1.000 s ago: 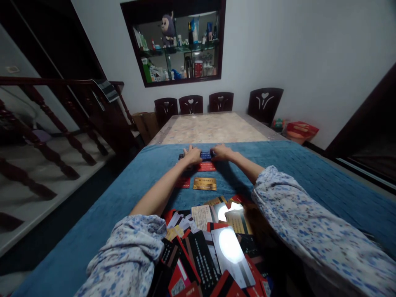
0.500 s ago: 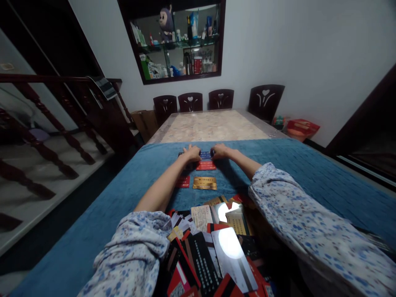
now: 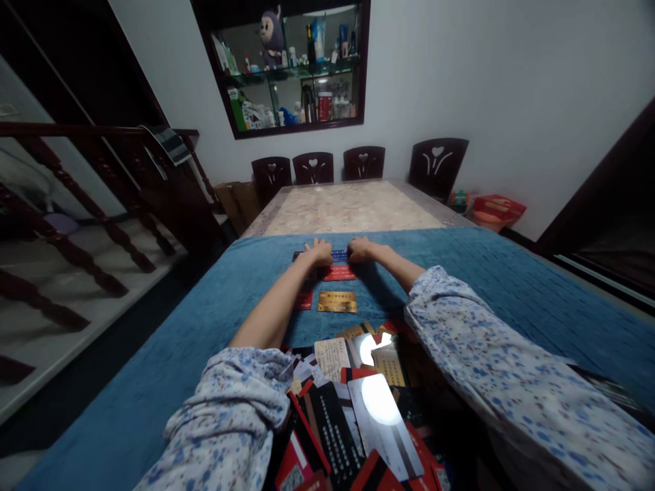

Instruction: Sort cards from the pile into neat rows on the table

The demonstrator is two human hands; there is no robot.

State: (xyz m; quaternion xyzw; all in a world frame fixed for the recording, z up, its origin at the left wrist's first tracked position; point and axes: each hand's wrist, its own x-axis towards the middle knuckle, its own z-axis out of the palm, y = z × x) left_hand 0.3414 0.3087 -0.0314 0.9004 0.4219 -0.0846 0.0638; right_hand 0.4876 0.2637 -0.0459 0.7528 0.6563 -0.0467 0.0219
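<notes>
- The right hand [image 3: 361, 251] curls its fingers at the right end of a blue card [image 3: 339, 256]; whether this grip pinches it or only touches, I cannot tell.
- The left hand [image 3: 320, 253] reaches over the card's left end, fingers spread; its grip on the card is hidden. Hands at both ends probably steady it and keep it straight.
- The blue card lies between the hands, just beyond a red card [image 3: 339, 273]; a gold card [image 3: 337, 302] lies nearer. Their spacing seems meant to keep each face visible.
- Nearest the body, a heap of cards [image 3: 335, 426] overlaps loosely, perhaps for easy reach.
- Under everything, a blue cloth [image 3: 174, 341] covers the near part of the surface [image 3: 353, 208], likely to stop sliding.
</notes>
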